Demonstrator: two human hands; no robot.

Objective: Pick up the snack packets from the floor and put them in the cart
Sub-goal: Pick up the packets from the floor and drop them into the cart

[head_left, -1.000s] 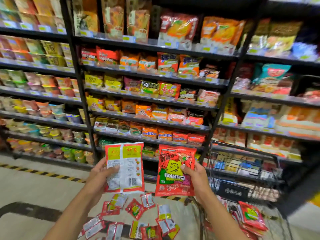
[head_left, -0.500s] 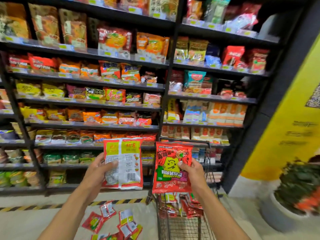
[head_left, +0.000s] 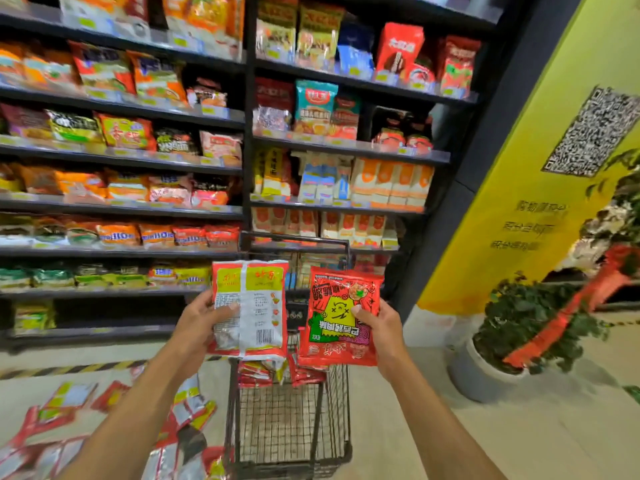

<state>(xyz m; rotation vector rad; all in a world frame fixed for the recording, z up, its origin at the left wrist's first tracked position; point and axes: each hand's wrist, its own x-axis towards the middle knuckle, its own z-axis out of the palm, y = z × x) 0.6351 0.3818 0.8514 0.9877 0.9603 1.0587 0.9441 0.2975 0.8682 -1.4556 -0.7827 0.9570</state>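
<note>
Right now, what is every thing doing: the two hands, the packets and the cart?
left hand: grips the red and white packet.
red and white packet: held up, not yet in the cart.
right hand: grips the red packet.
red packet: held up, not yet in the cart.
cart: upright, with a pile of packets inside.
floor packets: lying scattered, not picked up.

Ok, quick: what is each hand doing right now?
Left hand: holds the red-and-white plastic snack packet with a barcode.
Right hand: holds the red plastic snack packet with a yellow cartoon face.
</note>
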